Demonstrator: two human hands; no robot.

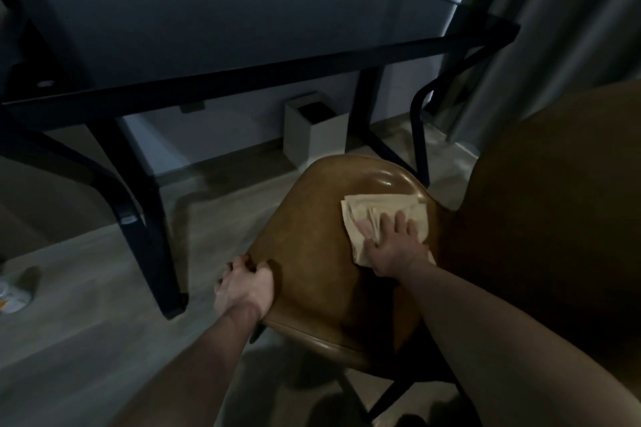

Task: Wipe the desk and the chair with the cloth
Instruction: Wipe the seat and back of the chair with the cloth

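Head view is showing the dark desk (242,35) standing by the wall, the brown chair (322,253) sitting before it. The left hand (244,288) is gripping the seat's edge; the right hand (395,246), fingers seemingly flat, is pressing the cloth (367,210) onto the seat.

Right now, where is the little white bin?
In the head view, the white bin stands on the floor under the dark desk, against the wall beside the desk's right leg, just beyond the brown chair seat.
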